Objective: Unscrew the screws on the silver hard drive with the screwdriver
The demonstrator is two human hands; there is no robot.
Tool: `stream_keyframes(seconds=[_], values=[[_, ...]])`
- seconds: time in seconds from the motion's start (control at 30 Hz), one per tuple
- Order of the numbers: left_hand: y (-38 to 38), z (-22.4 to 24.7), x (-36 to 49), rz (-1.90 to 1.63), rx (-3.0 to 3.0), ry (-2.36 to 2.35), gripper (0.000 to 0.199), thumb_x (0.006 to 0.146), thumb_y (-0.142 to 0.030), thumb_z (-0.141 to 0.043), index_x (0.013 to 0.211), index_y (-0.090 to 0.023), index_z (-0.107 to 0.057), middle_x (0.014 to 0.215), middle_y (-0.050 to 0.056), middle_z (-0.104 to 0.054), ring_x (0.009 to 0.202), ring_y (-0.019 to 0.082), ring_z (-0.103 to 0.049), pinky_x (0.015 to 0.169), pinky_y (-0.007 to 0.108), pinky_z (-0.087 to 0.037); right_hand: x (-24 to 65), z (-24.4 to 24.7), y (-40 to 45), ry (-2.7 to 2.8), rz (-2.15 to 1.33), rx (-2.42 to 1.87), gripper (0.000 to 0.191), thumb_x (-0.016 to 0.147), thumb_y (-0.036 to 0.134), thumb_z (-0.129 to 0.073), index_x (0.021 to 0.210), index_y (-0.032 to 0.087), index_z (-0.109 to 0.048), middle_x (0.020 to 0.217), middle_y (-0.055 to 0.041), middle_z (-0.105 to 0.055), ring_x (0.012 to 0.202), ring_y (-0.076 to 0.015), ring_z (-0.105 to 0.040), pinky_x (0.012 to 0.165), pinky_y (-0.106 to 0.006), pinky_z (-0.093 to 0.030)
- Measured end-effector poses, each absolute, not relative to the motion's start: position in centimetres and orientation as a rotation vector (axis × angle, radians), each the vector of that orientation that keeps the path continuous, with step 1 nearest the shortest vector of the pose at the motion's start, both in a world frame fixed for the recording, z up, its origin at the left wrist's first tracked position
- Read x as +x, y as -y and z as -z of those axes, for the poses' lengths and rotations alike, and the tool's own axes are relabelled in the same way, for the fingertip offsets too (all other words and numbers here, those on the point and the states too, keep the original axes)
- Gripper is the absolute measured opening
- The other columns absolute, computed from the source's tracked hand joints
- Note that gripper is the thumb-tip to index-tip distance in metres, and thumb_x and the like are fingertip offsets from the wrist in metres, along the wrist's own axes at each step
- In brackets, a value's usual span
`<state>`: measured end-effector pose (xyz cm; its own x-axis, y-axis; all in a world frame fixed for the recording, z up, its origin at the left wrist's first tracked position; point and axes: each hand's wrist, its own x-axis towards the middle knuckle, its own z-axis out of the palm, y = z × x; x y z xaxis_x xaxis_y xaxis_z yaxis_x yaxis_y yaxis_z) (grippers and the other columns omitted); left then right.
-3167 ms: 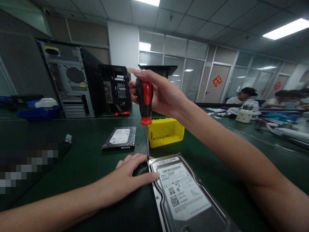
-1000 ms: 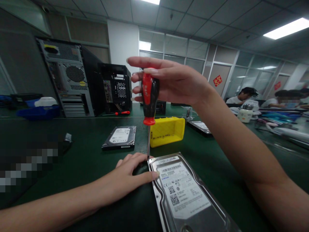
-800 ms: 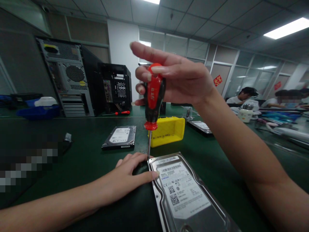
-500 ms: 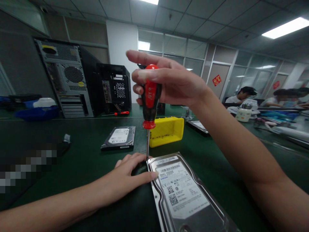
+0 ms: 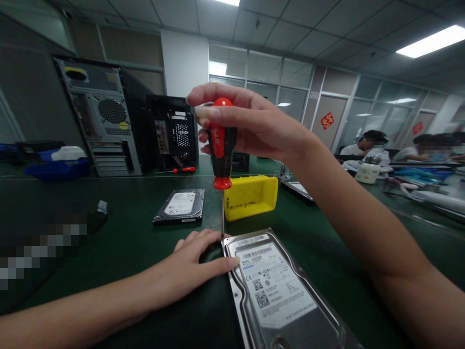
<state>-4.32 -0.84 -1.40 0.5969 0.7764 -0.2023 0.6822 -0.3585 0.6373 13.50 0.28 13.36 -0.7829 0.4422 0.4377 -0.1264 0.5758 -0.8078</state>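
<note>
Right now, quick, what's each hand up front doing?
Left hand: open, thumb on the Samsung hard drive.
Right hand: closed, holding the red-and-black screwdriver.

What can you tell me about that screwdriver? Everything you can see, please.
The screwdriver has a red and black handle, plastic or rubber by its look, with a rounded red top, a flared red collar and pale lettering too blurred to read. A thin metal shaft runs straight down from it. It stands nearly upright, its handle gripped in the right hand. The lower end sits at the far left corner of the hard drive, close to the left hand; the tip's shape cannot be made out.
</note>
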Motion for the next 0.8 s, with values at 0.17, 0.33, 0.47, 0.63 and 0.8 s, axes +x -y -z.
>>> stream_keyframes(seconds=[0.17,0.33,0.47,0.63,0.8], values=[[0.85,1.47,-4.45,-0.191,2.132,-1.135,0.08,0.07,-0.078,-0.049,0.135,-0.03,-0.046,0.147,0.005,-0.037,0.137,0.037,-0.022,0.112,0.053,-0.017,13.25,-13.14,-0.63,2.19,-1.122,-0.233,0.023,0.085,0.021,-0.053,0.104,0.012,-0.045,0.084,0.0035,-0.052,0.078,-0.0041,-0.057,0.076,-0.019,-0.054],[0.97,1.4,-4.31,-0.218,2.139,-1.12,0.075,0.071,-0.076,-0.051,0.132,-0.032,-0.049,0.142,0.004,-0.044,0.133,0.036,-0.03,0.11,0.052,-0.023,13.01,-13.0,-0.51,2.199,-1.034,-0.285,0.021,0.085,0.021,-0.051,0.104,0.014,-0.046,0.085,0.0019,-0.052,0.079,-0.0049,-0.056,0.077,-0.02,-0.054],[1.31,0.98,-3.97,-0.238,2.168,-1.12,0.073,0.072,-0.075,-0.05,0.129,-0.03,-0.053,0.137,0.004,-0.049,0.131,0.037,-0.034,0.11,0.052,-0.024,12.79,-12.87,-0.39,2.19,-0.947,-0.351,0.025,0.087,0.025,-0.049,0.108,0.013,-0.043,0.085,0.0013,-0.051,0.079,-0.0044,-0.055,0.075,-0.018,-0.054],[1.34,0.76,-4.07,-0.21,2.169,-1.123,0.071,0.074,-0.075,-0.049,0.13,-0.031,-0.051,0.14,0.004,-0.047,0.133,0.036,-0.031,0.111,0.052,-0.022,12.75,-12.82,-0.34,2.2,-0.929,-0.373,0.022,0.087,0.024,-0.048,0.106,0.014,-0.044,0.084,0.0014,-0.051,0.08,-0.0049,-0.055,0.075,-0.018,-0.054],[1.27,0.93,-4.21,-0.194,2.135,-1.16,0.079,0.07,-0.078,-0.049,0.133,-0.03,-0.049,0.144,0.004,-0.042,0.135,0.038,-0.026,0.111,0.053,-0.021,12.61,-12.71,-0.42,2.183,-0.884,-0.344,0.019,0.085,0.028,-0.051,0.097,0.015,-0.046,0.084,0.0021,-0.05,0.076,-0.0037,-0.054,0.07,-0.015,-0.052]])
